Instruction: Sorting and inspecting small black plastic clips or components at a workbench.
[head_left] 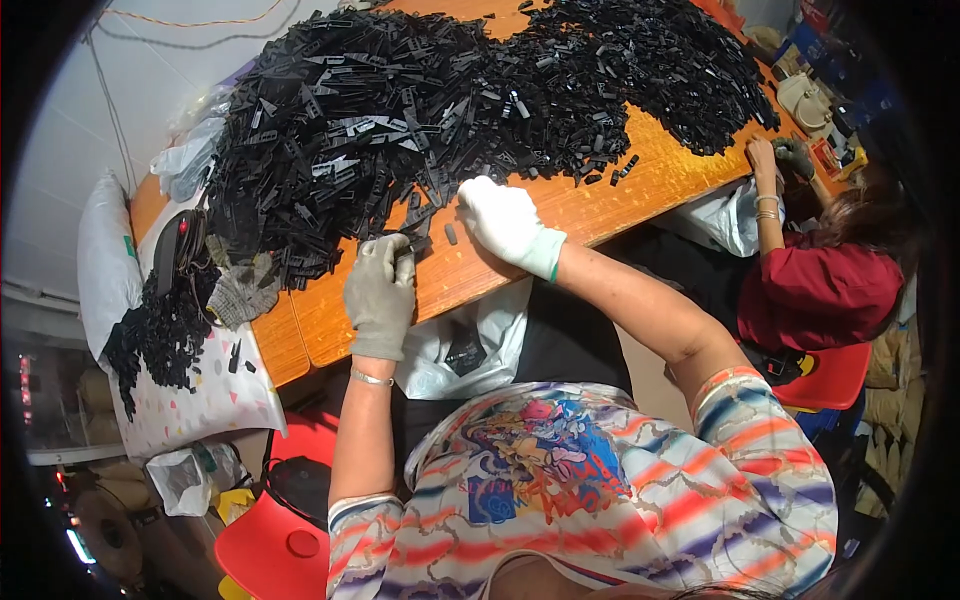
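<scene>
I look down at a huge pile of black plastic pieces [420, 110] on the orange worktop [640, 180]. My left hand [380, 290], in a grey glove, has its fingers closed on a small black piece [412, 243] at the near edge of the pile. My right hand [505, 222], in a white glove, rests on the pieces just beside it; I cannot tell if its fingers hold one. I think the work is far from done, because most of the pile looks untouched. A white bag [465, 345] hangs open under the worktop by my lap. More black pieces lie on a dotted cloth [200, 390] to my left, near a spare grey glove [240, 290]. Another person in a red top [815, 290] sits at my right, reaching the worktop too. Red stools [270, 545] stand on the floor
</scene>
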